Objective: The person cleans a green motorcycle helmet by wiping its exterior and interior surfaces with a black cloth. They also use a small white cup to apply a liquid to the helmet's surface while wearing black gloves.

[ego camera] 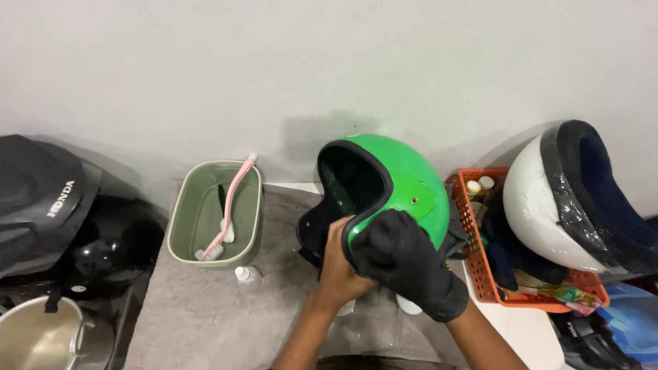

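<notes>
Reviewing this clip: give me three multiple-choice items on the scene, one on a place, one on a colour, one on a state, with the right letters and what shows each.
1. Where does the pink brush lie?
A. in the green tub
B. in the orange basket
C. on the grey cloth

2. What colour is the helmet in the person's hands?
A. white
B. green
C. black

3. What covers the right hand?
A. nothing
B. a black glove
C. a towel

Answers:
1. A, the brush leans inside the tub.
2. B, its shell is glossy green.
3. B, the right hand is gloved; the left hand is bare.
</notes>
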